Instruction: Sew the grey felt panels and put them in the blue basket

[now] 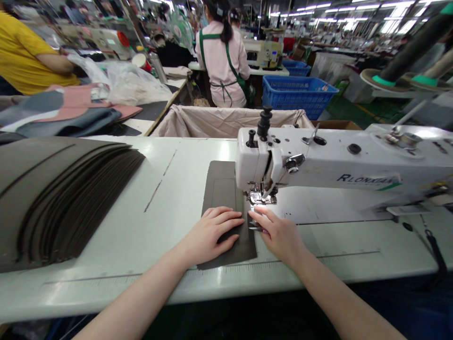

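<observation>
A dark grey fabric piece point(222, 189) lies flat on the pale table, its right edge beside the needle area of a white sewing machine point(300, 160). My left hand point(212, 233) rests on this piece with the fingers spread, pressing nothing else. Just right of the fabric's edge is my right hand point(278, 231), its fingers curled round small metal snips point(257, 228) whose blades point left. The fingertips of that hand are just in front of the presser foot point(262, 197).
A stack of dark grey pieces point(71, 203) covers the table's left side. Behind the table are a cloth-lined bin point(226, 122), a blue basket point(297, 94) and a person in a green apron point(224, 56). Thread cones stand at upper right.
</observation>
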{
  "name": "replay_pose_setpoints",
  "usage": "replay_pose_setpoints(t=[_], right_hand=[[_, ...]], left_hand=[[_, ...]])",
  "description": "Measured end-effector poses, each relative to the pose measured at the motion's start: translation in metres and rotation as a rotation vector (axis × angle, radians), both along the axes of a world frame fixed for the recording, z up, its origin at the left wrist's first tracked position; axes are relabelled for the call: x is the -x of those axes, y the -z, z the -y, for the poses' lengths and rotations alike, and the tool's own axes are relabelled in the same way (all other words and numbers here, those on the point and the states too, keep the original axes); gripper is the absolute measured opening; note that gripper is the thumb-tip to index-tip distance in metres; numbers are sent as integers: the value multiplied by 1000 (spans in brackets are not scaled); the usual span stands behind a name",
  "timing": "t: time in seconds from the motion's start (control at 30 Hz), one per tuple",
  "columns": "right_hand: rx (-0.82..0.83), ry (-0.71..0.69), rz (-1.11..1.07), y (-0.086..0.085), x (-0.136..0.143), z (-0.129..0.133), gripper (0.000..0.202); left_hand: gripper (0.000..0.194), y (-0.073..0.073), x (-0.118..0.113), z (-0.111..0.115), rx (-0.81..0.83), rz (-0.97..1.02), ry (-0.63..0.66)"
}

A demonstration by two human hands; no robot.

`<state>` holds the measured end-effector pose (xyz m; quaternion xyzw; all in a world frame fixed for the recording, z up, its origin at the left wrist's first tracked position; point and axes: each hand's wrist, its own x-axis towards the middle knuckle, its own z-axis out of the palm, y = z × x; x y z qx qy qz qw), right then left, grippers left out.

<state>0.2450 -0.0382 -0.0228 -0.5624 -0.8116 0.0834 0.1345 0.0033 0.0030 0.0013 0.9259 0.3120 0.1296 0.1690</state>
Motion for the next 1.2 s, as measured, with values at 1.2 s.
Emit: replay_pose_setpoints(t=[1.2], right_hand=[[-1,-18,-14,2,0,-1,58]], left_hand=[[54,20,-7,-10,-83,-32,-152]])
